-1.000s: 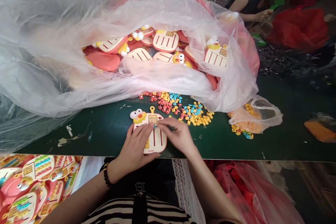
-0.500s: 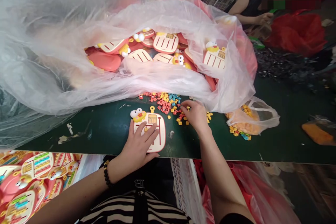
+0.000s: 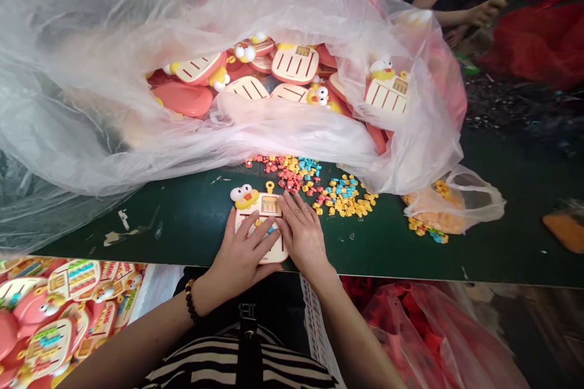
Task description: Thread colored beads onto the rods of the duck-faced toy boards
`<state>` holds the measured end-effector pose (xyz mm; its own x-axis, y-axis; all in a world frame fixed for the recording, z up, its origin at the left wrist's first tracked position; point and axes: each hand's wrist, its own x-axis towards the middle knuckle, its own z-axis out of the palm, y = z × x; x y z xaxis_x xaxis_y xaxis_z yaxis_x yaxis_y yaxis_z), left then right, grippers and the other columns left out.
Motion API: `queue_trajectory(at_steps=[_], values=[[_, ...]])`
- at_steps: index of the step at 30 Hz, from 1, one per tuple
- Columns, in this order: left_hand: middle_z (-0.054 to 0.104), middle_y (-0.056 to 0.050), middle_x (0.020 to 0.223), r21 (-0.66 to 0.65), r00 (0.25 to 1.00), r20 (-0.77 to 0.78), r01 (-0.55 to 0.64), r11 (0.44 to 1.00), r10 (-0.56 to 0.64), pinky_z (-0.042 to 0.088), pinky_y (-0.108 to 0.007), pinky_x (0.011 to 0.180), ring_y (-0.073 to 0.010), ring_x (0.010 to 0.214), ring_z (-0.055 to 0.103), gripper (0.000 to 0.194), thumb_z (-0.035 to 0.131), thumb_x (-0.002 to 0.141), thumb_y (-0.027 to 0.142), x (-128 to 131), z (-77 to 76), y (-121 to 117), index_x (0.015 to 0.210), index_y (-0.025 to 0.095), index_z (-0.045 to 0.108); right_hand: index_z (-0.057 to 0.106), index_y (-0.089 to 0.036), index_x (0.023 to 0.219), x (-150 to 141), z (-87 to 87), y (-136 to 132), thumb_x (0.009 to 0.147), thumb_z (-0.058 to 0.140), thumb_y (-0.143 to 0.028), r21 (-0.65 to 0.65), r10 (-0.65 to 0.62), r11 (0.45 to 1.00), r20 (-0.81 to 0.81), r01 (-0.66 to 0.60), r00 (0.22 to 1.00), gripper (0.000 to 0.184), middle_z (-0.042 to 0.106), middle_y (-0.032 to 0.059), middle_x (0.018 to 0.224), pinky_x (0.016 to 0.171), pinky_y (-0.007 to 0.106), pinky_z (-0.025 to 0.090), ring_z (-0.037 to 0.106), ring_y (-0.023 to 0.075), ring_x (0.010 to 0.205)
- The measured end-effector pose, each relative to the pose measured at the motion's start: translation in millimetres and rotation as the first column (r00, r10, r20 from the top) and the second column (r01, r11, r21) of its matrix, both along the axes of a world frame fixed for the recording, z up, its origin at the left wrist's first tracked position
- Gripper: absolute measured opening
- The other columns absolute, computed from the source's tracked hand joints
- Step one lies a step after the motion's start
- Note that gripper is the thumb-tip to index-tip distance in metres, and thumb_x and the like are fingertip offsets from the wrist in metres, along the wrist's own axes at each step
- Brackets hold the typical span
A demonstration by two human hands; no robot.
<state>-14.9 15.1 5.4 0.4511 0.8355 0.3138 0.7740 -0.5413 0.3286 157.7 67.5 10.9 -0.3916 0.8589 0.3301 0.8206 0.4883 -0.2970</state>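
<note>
A cream toy board [image 3: 272, 254] with a red rim, dark slots and a yellow duck-like head with bulging eyes lies face up near the table's front edge. My left hand [image 3: 249, 246] rests over its left part, fingers spread and thumb along the near edge. A small yellow piece [image 3: 258, 223] shows between those fingers. My right hand [image 3: 305, 237] lies along the board's right side with fingers stretched out. Beside its thumb a small blue piece [image 3: 272, 230] sits on the board. Small yellow and blue pieces [image 3: 347, 197] and red pieces [image 3: 292, 179] lie loose behind.
A large clear plastic bag [image 3: 191, 140] full of similar boards covers the table's back. A small bag of pieces [image 3: 438, 209] lies to the right. Boards with coloured pieces [image 3: 50, 340] fill the lower left. Across the table, another person's hand [image 3: 487, 11] holds something green.
My right hand has moved left from the loose pieces to the board. A blue piece now shows on the board. My left hand stays on it. The view has shifted slightly.
</note>
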Motion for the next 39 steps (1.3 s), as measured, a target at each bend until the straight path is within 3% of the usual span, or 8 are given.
queue_trajectory(at_steps=[10,13,15,17,21,28,33,39], values=[[0.054,-0.018,0.13,0.058,0.995,0.087,-0.052,0.997,0.047,0.02,-0.058,0.114,-0.0292,0.125,0.047,0.058,0.056,0.087,0.044,-1,-6.1,-4,0.135,0.014,0.044,0.051,-0.022,0.135,-4,9.9,-36,0.093,0.043,-0.02,-0.103,0.129,0.984,-0.124,-0.142,0.984,0.042,0.057,0.0093,0.136,0.106,0.048,0.041,0.045,0.0246,0.133],[0.048,-0.018,0.14,0.043,0.996,0.072,-0.053,0.998,0.05,0.018,-0.057,0.114,-0.0301,0.127,0.045,0.066,0.055,0.086,0.049,-1,-5.4,-3,0.139,0.013,0.039,0.056,-0.022,0.129,6,17.8,-3,0.094,0.044,-0.024,-0.109,0.093,0.987,-0.203,-0.117,0.975,0.037,0.065,0.0089,0.125,0.096,0.039,0.048,0.058,0.0214,0.118],[0.048,-0.016,0.141,0.004,0.998,0.05,-0.038,0.999,0.037,0.018,-0.056,0.114,-0.0306,0.125,0.045,0.068,0.056,0.085,0.052,-1,-2.2,-1,0.139,0.014,0.04,0.066,-0.021,0.11,16,21.9,32,0.094,0.045,-0.026,-0.054,-0.125,0.992,-0.193,0.116,0.973,0.028,0.072,0.0096,0.105,0.086,0.037,0.051,0.066,0.0225,0.098],[0.051,-0.013,0.139,-0.031,0.999,0.035,-0.035,0.999,0.036,0.022,-0.055,0.111,-0.0307,0.121,0.046,0.065,0.058,0.083,0.052,-1,2.6,1,0.135,0.016,0.045,0.069,-0.019,0.096,24,23.7,67,0.089,0.053,-0.027,-0.06,-0.281,0.959,-0.045,0.278,0.959,0.019,0.073,0.0105,0.09,0.077,0.038,0.051,0.065,0.0257,0.086],[0.057,-0.012,0.13,-0.097,0.998,0.003,-0.06,0.993,0.06,0.027,-0.057,0.107,-0.0305,0.112,0.05,0.058,0.067,0.076,0.052,2,12.7,3,0.123,0.021,0.055,0.067,-0.019,0.081,26,25.7,101,0.082,0.058,-0.017,-0.081,-0.325,0.938,0.129,0.337,0.937,0.009,0.07,0.0089,0.076,0.07,0.034,0.047,0.062,0.0243,0.077],[0.055,-0.012,0.123,-0.041,0.997,0.016,-0.068,0.997,0.069,0.024,-0.057,0.109,-0.0309,0.114,0.047,0.055,0.069,0.074,0.051,3,5.5,1,0.119,0.022,0.057,0.069,-0.021,0.087,8,25.2,53,0.091,0.05,-0.031,-0.156,-0.069,0.987,-0.296,0.023,0.953,0.021,0.072,0.003,0.082,0.068,0.029,0.051,0.064,0.0172,0.072],[0.057,-0.013,0.121,0.024,0.996,0.046,-0.08,0.997,0.079,0.024,-0.054,0.11,-0.0295,0.113,0.048,0.054,0.064,0.077,0.052,1,-2.1,2,0.122,0.022,0.057,0.07,-0.021,0.104,-13,4.7,15,0.094,0.048,-0.026,0.033,-0.039,0.998,-0.158,0.044,0.987,0.025,0.072,0.0077,0.111,0.091,0.039,0.049,0.064,0.0223,0.102],[0.058,-0.014,0.121,0.045,0.995,0.07,-0.076,0.996,0.072,0.025,-0.054,0.109,-0.0293,0.112,0.049,0.052,0.062,0.08,0.05,1,-3.3,2,0.122,0.021,0.058,0.066,-0.024,0.117,-12,2.8,8,0.094,0.044,-0.021,-0.085,-0.086,0.993,-0.131,0.076,0.988,0.032,0.067,0.0065,0.122,0.094,0.04,0.048,0.059,0.0239,0.119]])
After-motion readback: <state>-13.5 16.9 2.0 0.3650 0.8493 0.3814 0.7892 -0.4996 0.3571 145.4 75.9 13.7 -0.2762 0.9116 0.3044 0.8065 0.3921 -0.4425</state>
